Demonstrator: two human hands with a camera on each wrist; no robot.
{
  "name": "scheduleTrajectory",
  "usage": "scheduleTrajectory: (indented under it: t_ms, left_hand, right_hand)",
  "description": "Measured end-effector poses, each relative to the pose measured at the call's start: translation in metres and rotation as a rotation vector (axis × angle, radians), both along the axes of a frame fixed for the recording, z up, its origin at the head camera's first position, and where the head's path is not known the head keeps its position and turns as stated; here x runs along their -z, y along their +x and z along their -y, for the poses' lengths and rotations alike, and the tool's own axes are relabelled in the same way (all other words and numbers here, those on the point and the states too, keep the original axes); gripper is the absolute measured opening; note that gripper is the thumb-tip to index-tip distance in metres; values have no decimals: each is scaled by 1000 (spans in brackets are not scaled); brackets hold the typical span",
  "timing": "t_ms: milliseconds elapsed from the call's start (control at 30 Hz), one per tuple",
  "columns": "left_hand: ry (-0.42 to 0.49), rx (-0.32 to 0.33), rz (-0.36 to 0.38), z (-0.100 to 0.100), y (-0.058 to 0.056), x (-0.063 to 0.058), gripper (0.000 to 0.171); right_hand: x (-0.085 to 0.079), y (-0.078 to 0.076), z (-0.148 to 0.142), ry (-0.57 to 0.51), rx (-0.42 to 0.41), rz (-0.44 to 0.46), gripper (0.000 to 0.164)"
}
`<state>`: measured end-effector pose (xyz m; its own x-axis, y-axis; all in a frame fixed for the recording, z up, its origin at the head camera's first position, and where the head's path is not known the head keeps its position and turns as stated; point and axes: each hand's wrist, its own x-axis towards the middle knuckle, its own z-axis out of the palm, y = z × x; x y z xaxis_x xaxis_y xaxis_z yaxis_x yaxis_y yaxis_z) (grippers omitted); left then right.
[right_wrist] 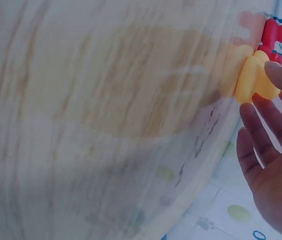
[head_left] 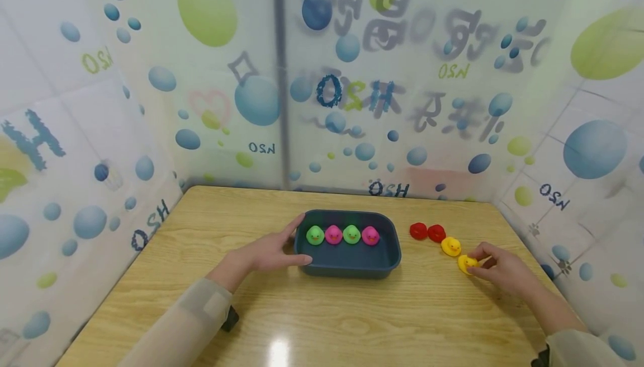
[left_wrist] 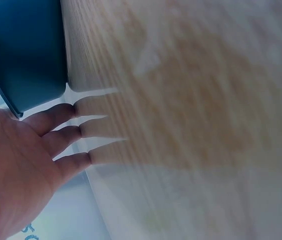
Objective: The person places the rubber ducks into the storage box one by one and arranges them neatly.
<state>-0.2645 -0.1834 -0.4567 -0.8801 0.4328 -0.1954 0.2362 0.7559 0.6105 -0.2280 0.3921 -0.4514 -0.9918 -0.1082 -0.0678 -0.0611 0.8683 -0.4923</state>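
A dark blue rectangular tray (head_left: 347, 271) stands on the table. Inside it, a row alternates green toy duck (head_left: 315, 235), pink toy duck (head_left: 333, 235), another green duck (head_left: 351, 234) and another pink duck (head_left: 370, 236). My left hand (head_left: 274, 252) rests against the tray's left end, thumb by the front corner and fingers spread and fairly straight along the side. To the tray's right, my right hand (head_left: 505, 271) pinches a yellow toy duck (head_left: 468, 264) between thumb and fingers; in the right wrist view this duck (right_wrist: 253, 77) appears at table level.
Beyond the held duck, a second yellow duck (head_left: 451, 246) and two red toys, one left (head_left: 418, 231) and one right (head_left: 436, 233), form a slanting line. The wooden table (head_left: 312, 316) meets patterned curtain walls (head_left: 226, 149) at the back and sides.
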Motion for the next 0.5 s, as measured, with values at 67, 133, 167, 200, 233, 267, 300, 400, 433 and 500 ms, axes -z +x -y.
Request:
scheduleTrajectory:
  t_ms: [67,133,167,200,233,267,300,400,433,500]
  left_hand:
    - [-4,-2,1,0,0,0,113]
    - [-5,-5,4,0,1,-1,114]
    - [-5,-4,4,0,1,-1,114]
    - [-8,-5,6,0,1,-1,114]
    - [-6,-4,9,0,1,-2,114]
    - [-6,-3,10,0,1,-2,114]
    - [-5,-2,11,0,1,-2,114]
    - [-6,1,12,1,1,-2,113]
    - [-6,1,13,1,1,-2,113]
    - [-5,2,13,1,1,-3,113]
  right_hand:
    - [0,0,1,4,2,3,28]
    - [-1,1,3,8,0,8,27]
    - [-1,1,4,11,-1,11,27]
    - [-2,2,5,13,-3,13,27]
    - [-2,3,5,15,-5,18,28]
    - [-3,4,6,15,-4,23,27]
    - [-3,5,7,13,-12,24,28]
    - [-4,9,12,-4,-26,18,31]
    - [-4,10,14,-10,-37,7,32]
    - [-4,13,19,-22,-60,-30,31]
